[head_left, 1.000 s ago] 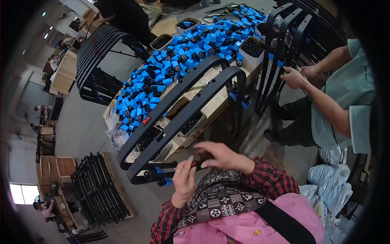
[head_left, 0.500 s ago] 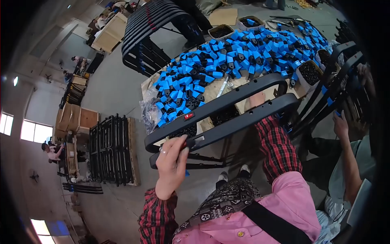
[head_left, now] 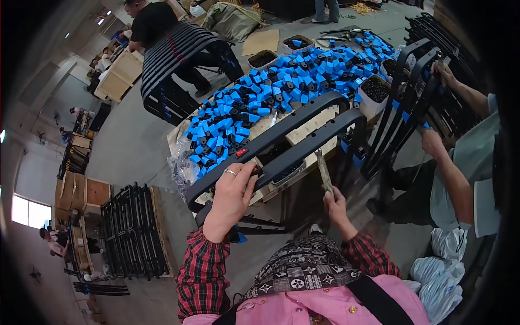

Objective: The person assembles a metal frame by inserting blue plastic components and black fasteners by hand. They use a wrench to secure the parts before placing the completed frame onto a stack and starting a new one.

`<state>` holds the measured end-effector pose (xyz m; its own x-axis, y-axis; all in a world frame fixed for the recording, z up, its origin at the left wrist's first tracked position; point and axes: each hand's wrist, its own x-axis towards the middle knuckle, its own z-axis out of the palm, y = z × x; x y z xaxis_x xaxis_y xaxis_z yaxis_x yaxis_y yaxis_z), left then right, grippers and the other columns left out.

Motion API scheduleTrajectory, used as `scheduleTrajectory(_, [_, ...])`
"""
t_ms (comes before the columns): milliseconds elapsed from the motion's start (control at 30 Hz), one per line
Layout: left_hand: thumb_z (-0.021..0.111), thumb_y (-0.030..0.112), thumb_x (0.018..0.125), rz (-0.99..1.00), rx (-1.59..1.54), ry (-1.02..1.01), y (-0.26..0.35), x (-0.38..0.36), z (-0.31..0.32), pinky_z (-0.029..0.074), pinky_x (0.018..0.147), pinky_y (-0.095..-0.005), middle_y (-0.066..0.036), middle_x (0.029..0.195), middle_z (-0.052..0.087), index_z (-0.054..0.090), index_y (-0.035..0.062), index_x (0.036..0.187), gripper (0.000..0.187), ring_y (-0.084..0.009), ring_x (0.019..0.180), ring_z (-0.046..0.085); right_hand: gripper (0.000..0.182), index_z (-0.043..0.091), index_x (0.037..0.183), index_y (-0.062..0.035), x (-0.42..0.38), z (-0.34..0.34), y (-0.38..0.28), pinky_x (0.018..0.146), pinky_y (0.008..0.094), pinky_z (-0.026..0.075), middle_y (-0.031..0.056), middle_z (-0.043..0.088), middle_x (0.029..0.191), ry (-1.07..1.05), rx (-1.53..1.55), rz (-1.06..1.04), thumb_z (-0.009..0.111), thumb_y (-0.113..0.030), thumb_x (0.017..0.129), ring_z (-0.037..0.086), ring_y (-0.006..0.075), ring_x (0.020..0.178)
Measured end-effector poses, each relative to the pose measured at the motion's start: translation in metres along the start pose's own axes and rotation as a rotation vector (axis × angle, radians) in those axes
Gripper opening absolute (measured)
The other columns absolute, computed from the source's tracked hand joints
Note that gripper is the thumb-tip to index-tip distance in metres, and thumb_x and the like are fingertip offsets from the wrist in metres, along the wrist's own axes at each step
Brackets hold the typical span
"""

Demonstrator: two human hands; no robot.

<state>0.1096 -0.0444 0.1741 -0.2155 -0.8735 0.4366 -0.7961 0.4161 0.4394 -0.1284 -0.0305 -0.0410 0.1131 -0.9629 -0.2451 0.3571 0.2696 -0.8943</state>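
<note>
My left hand (head_left: pixel 234 189), a ring on one finger, pinches a small dark part with a bit of red at the nearer of two black curved frame bars (head_left: pixel 292 157). On the farther bar (head_left: pixel 281 127) sits a red label or switch (head_left: pixel 241 153). My right hand (head_left: pixel 336 206) is wrapped round the lower end of a worn, light-coloured tool (head_left: pixel 323 172), which is held upright just this side of the bars. Behind them, blue and black plastic pieces (head_left: pixel 260 89) lie heaped on a wooden table (head_left: pixel 260 127).
At the right a co-worker's hands (head_left: pixel 433 142) hold something beside more black frames (head_left: pixel 406 103). Boxes of small black parts (head_left: pixel 375 89) stand on the table. Stacked frames (head_left: pixel 181 51) and a person in black (head_left: pixel 154 24) are at the back left. White bags (head_left: pixel 441 276) lie at lower right.
My right hand has come back from behind the bars and now holds the tool. The view has shifted, and a person in black has come into sight at the back left.
</note>
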Motion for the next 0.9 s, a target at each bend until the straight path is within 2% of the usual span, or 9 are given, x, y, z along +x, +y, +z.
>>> scheduleTrajectory(367, [0.061,0.000,0.074,0.068,-0.056,-0.067,-0.010,-0.002,-0.002,0.042,0.058,-0.0319,-0.012,0.076,0.052,0.056,0.0005,0.099,0.026,-0.0268,0.065,0.052,0.033,0.042,0.116,-0.0031,-0.072,0.059,-0.092,0.050,0.0182,0.037,-0.0001,0.052,0.070,-0.095,-0.207,-0.247,0.046,-0.024,0.090,0.046,0.0048,0.055])
scheduleTrajectory(467, [0.062,0.003,0.070,0.060,-0.120,0.082,-0.011,-0.012,0.010,0.043,0.061,-0.0365,-0.013,0.076,0.054,0.055,0.0023,0.095,0.026,-0.0296,0.071,0.054,0.033,0.041,0.117,-0.0039,-0.066,0.085,-0.120,0.052,0.0224,0.041,0.0038,0.054,0.068,-0.136,-0.554,-0.327,0.049,-0.019,0.088,0.050,0.0094,0.056])
scheduleTrajectory(533, [0.063,0.004,0.069,0.045,-0.106,0.148,-0.007,-0.015,0.012,0.043,0.060,-0.0362,-0.012,0.075,0.054,0.056,0.0028,0.093,0.025,-0.0290,0.071,0.054,0.033,0.042,0.116,-0.0048,-0.058,0.100,-0.126,0.054,0.0282,0.043,0.0101,0.054,0.066,-0.125,-0.693,-0.526,0.050,-0.015,0.086,0.054,0.0205,0.055])
scheduleTrajectory(567, [0.064,0.004,0.069,0.020,-0.085,0.202,-0.007,-0.017,0.012,0.043,0.060,-0.0359,-0.011,0.074,0.055,0.057,0.0033,0.091,0.024,-0.0284,0.070,0.054,0.031,0.042,0.113,-0.0044,-0.055,0.108,-0.131,0.055,0.0354,0.044,0.0167,0.055,0.068,-0.103,-0.759,-0.549,0.051,-0.016,0.085,0.056,0.0326,0.060])
scheduleTrajectory(667, [0.065,0.006,0.068,0.041,-0.131,0.278,-0.011,-0.022,0.020,0.044,0.060,-0.0359,-0.010,0.073,0.057,0.057,0.0041,0.089,0.022,-0.0282,0.069,0.055,0.029,0.043,0.109,-0.0046,-0.044,0.119,-0.141,0.055,0.0395,0.044,0.0188,0.057,0.070,-0.158,-1.037,-0.530,0.051,-0.018,0.084,0.056,0.0364,0.064])
scheduleTrajectory(767, [0.065,0.006,0.069,0.032,-0.149,0.254,-0.013,-0.023,0.020,0.044,0.061,-0.0360,-0.010,0.071,0.058,0.057,0.0044,0.087,0.020,-0.0284,0.069,0.056,0.028,0.043,0.108,-0.0047,-0.045,0.137,-0.167,0.054,0.0425,0.043,0.0186,0.057,0.068,-0.132,-1.085,-0.563,0.050,-0.019,0.084,0.056,0.0367,0.064])
scheduleTrajectory(800, [0.065,0.006,0.069,0.035,-0.157,0.259,-0.011,-0.024,0.019,0.044,0.061,-0.0360,-0.010,0.071,0.058,0.057,0.0044,0.087,0.020,-0.0284,0.069,0.056,0.033,0.043,0.114,-0.0044,-0.049,0.147,-0.173,0.051,0.0317,0.043,0.0109,0.056,0.063,-0.028,-1.099,-0.681,0.052,-0.015,0.085,0.058,0.0270,0.057])
scheduleTrajectory(833, [0.065,0.007,0.069,0.006,-0.152,0.240,-0.008,-0.025,0.017,0.045,0.061,-0.0360,-0.011,0.070,0.058,0.057,0.0048,0.087,0.020,-0.0285,0.070,0.056,0.033,0.043,0.114,-0.0044,-0.047,0.153,-0.174,0.051,0.0317,0.043,0.0109,0.056,0.063,-0.022,-1.106,-0.684,0.052,-0.015,0.085,0.058,0.0270,0.057])
scheduleTrajectory(900, [0.065,0.007,0.069,-0.024,-0.152,0.222,-0.007,-0.026,0.017,0.045,0.062,-0.0361,-0.012,0.069,0.058,0.057,0.0051,0.087,0.020,-0.0286,0.070,0.057,0.040,0.041,0.121,-0.0075,-0.041,0.162,-0.175,0.051,0.0320,0.044,0.0111,0.057,0.063,0.175,-1.006,-1.114,0.054,-0.016,0.084,0.060,0.0261,0.061])
